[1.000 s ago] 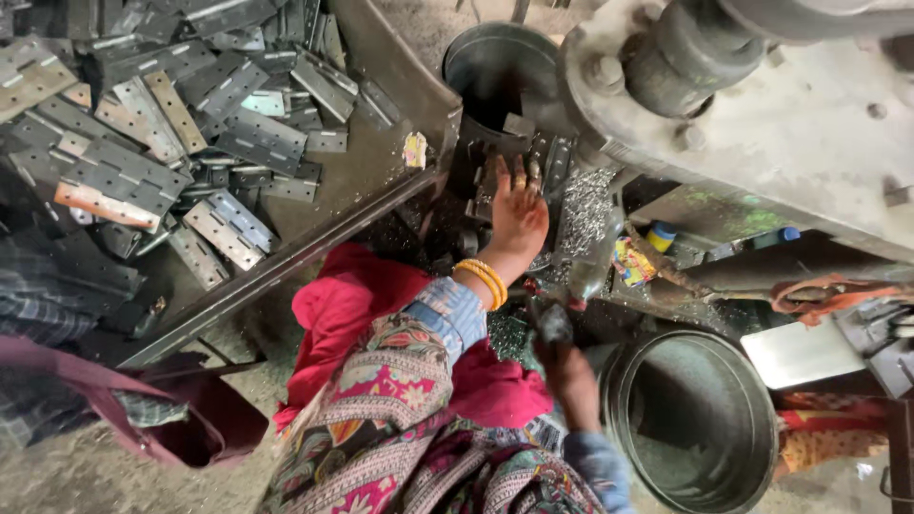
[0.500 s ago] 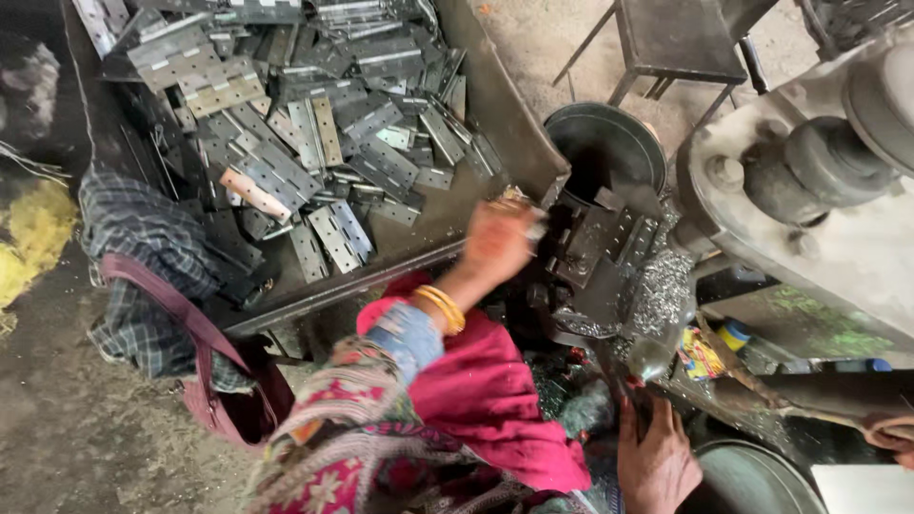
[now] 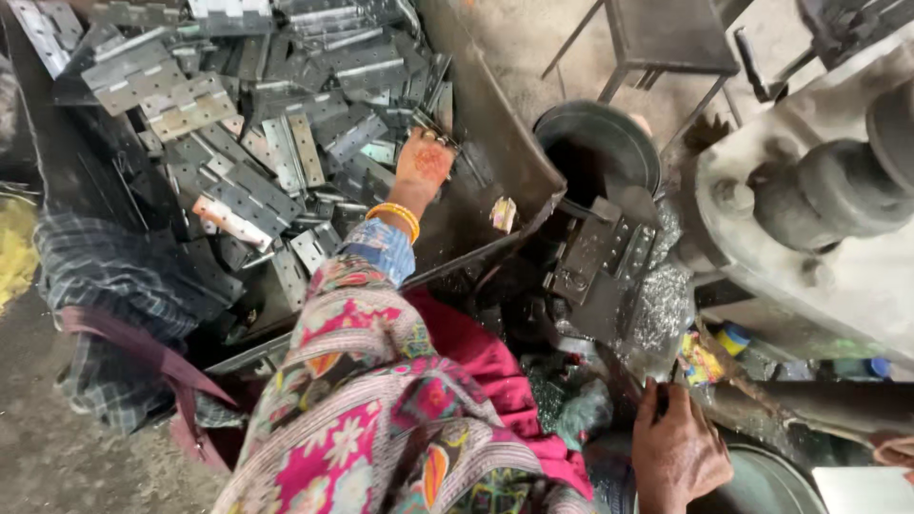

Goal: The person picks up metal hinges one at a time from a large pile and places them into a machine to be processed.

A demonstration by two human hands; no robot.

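Observation:
My left hand [image 3: 426, 162], with orange bangles at the wrist, rests on a heap of grey metal hinges [image 3: 248, 143] in a big dark tray [image 3: 495, 181]. Its fingers curl down among the hinges near the tray's right wall, and they hide whether it holds one. My right hand [image 3: 678, 447] is low at the right, closed around a thin dark rod [image 3: 662, 398] beside the press. A dark die block with holes [image 3: 600, 257] sits between the hands, with nothing on it. My patterned sleeve and red cloth fill the bottom centre.
A round dark bucket [image 3: 595, 143] stands behind the die block. The grey machine body [image 3: 809, 219] fills the right side, with metal shavings [image 3: 657, 314] below it. A metal stool frame [image 3: 666, 38] is at the back. Plaid cloth [image 3: 105, 305] lies left; a round basin [image 3: 762, 485] is bottom right.
My left hand has left the die block and moved left into the hinge tray. The view has swung left with it. My right hand has stayed low at the right.

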